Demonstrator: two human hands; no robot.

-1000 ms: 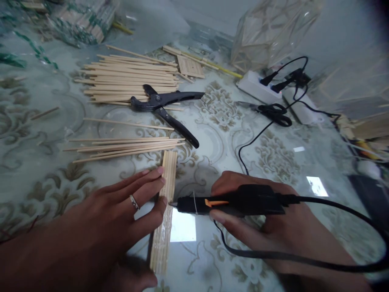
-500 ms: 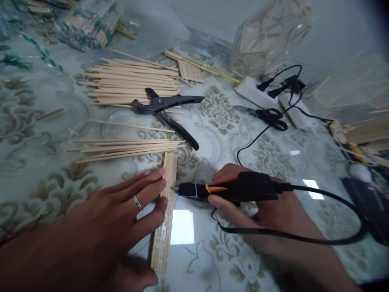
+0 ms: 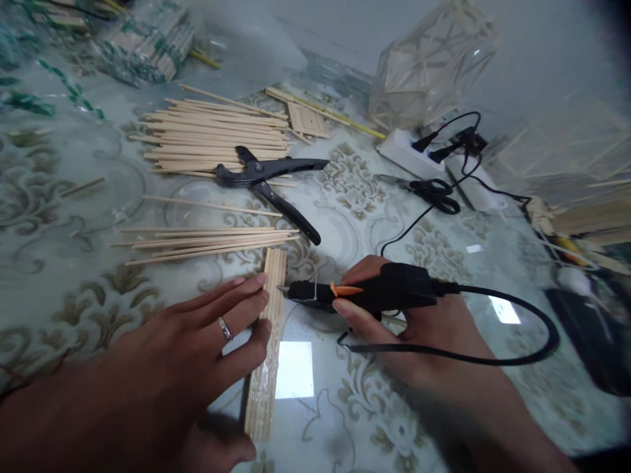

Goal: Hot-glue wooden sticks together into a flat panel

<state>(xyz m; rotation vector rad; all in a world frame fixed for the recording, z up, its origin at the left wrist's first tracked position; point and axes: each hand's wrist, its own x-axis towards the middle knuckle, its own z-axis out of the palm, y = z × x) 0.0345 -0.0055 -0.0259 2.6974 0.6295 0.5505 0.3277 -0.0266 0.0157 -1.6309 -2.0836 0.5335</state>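
Observation:
A narrow strip of wooden sticks laid side by side point(image 3: 266, 374) rests on the table, with shiny glue along its lower and middle part. My left hand point(image 3: 197, 358), wearing a ring, has its fingers stretched apart, the tips resting on the strip's left edge and the thumb near its lower end. In my right hand point(image 3: 424, 335) is a black glue gun point(image 3: 384, 289) with an orange trigger-like piece, gripped with the fingers mostly hidden behind it. Its metal nozzle points left, at the strip's right edge in the upper part; whether it touches cannot be told.
Black cutters point(image 3: 259, 172) lie open across a pile of wooden sticks point(image 3: 211, 131). A smaller row of sticks point(image 3: 211, 243) is nearer. Scissors point(image 3: 434, 194) lie by a white power strip point(image 3: 411, 151). Stick frameworks point(image 3: 434, 59) stand behind. The gun's cord point(image 3: 532, 358) loops at right.
My right hand and the glue gun have shifted slightly up along the strip, toward its far end. The cord loop has moved left. My left hand stays on the strip.

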